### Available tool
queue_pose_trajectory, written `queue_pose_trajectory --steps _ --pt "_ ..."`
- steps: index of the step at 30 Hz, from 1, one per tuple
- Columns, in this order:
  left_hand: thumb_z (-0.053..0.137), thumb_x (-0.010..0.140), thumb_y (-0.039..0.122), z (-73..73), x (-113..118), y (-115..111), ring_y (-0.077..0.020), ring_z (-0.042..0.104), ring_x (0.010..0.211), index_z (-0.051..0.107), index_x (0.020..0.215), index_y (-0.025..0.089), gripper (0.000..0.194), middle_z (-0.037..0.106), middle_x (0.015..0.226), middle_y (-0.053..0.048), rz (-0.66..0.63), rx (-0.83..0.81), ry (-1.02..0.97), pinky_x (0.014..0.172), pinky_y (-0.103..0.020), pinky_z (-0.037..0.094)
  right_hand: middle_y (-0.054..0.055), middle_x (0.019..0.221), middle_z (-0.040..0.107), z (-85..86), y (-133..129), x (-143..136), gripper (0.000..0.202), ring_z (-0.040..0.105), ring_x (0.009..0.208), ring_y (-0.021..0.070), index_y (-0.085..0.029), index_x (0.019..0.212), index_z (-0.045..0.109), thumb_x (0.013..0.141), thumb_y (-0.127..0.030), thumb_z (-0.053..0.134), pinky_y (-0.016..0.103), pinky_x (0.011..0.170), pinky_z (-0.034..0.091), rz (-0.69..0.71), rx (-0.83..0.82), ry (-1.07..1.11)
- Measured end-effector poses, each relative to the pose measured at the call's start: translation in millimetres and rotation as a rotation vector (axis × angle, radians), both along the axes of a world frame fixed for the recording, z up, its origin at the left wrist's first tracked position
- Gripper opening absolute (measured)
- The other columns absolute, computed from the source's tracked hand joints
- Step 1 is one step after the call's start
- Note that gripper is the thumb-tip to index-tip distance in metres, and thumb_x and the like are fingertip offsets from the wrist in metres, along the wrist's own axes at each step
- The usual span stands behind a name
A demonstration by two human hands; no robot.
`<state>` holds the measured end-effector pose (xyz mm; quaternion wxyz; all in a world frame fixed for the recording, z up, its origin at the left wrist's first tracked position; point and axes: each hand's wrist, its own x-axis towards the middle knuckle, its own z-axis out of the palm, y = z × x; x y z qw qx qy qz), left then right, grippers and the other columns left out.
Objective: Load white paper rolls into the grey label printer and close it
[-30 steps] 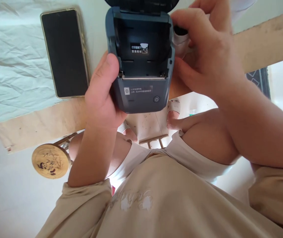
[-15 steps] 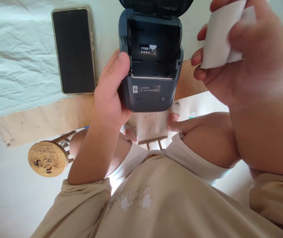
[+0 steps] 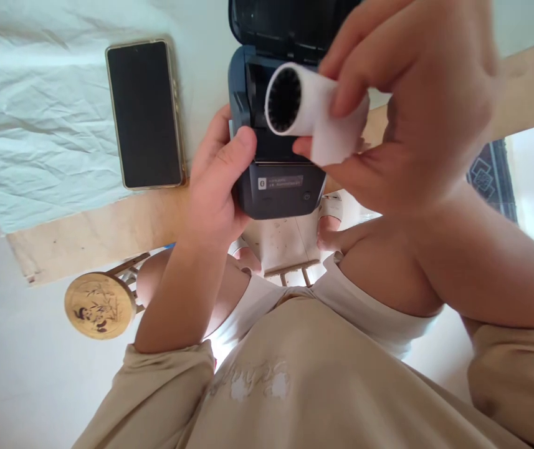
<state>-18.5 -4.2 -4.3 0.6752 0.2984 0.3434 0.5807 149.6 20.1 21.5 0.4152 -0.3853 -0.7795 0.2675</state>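
While the left hand (image 3: 215, 178) grips 1 dark printer (image 3: 285, 190) by its side, thumb on the rim, lid up, the right hand (image 3: 416, 106) pinches 1 white paper roll (image 3: 336, 118) over the printer's open bay, hollow end facing left. 2 hands, both bent inward. 1 phone (image 3: 145, 115), 1 stool (image 3: 100, 305) off left.

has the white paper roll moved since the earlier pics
Yes, the white paper roll has moved left, closer to the smartphone on the cloth; it was right of the open printer and now overlaps it in view.
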Motion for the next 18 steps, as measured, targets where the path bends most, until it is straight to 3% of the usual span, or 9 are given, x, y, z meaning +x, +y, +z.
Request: queue_pose_trajectory --steps 2,4,7,11,15,18 --pt "0.057 0.081 0.031 0.1 -0.5 -0.2 -0.0164 0.067 0.101 0.060 0.095 0.025 0.015 0.069 0.094 0.002 -0.004 0.011 0.008 0.080 -0.029 0.059 -0.001 0.096 0.056 4.2 8.2 -5.0 0.010 0.053 0.104 0.0035 -0.012 0.084 0.053 0.079 -0.019 0.047 0.021 0.097 0.049 -0.056 0.226 -0.238" --pt "0.057 0.081 0.031 -0.7 -1.6 0.1 -0.0154 0.067 0.101 0.059 0.096 0.024 0.017 0.069 0.096 0.002 -0.020 0.028 0.012 0.082 -0.028 0.058 -0.001 0.104 0.056 3.4 15.6 -6.7 0.015 0.054 0.106 0.0045 -0.015 0.090 0.053 0.079 -0.015 0.044 0.021 0.094 0.049 -0.049 0.319 -0.380" --pt "0.057 0.081 0.033 -1.9 -3.5 0.6 -0.0138 0.067 0.096 0.058 0.100 0.023 0.021 0.068 0.095 0.000 -0.038 0.045 0.025 0.081 -0.026 0.057 -0.004 0.114 0.054 -2.0 19.4 -5.0 0.019 0.054 0.105 0.0033 -0.020 0.092 0.059 0.082 -0.021 0.043 0.022 0.092 0.049 -0.005 0.314 -0.352" --pt "0.056 0.080 0.039 -3.5 -4.4 0.7 -0.0136 0.067 0.089 0.056 0.101 0.025 0.025 0.066 0.096 -0.001 -0.052 0.034 0.092 0.072 -0.026 0.056 0.001 0.099 0.056 -5.2 12.6 -2.5 0.023 0.053 0.095 0.0038 -0.020 0.088 0.062 0.083 -0.029 0.042 0.024 0.086 0.046 -0.008 0.407 -0.273" --pt "0.062 0.073 0.048 -6.9 -5.2 1.0 -0.0144 0.065 0.085 0.056 0.101 0.025 0.036 0.064 0.090 -0.003 -0.042 0.035 0.135 0.063 -0.023 0.051 0.001 0.086 0.055 -10.3 0.6 -6.0 0.014 0.046 0.082 0.0037 -0.022 0.084 0.062 0.076 -0.024 0.050 0.022 0.074 0.038 0.003 0.484 -0.207" --pt "0.069 0.070 0.040 -8.7 -7.0 0.5 -0.0084 0.060 0.074 0.058 0.098 0.025 0.033 0.061 0.084 0.000 -0.029 0.070 0.175 0.061 -0.020 0.047 -0.003 0.085 0.057 -16.1 -6.4 -8.6 0.013 0.044 0.080 0.0051 -0.027 0.085 0.061 0.072 -0.027 0.058 0.024 0.074 0.034 0.022 0.506 -0.209"
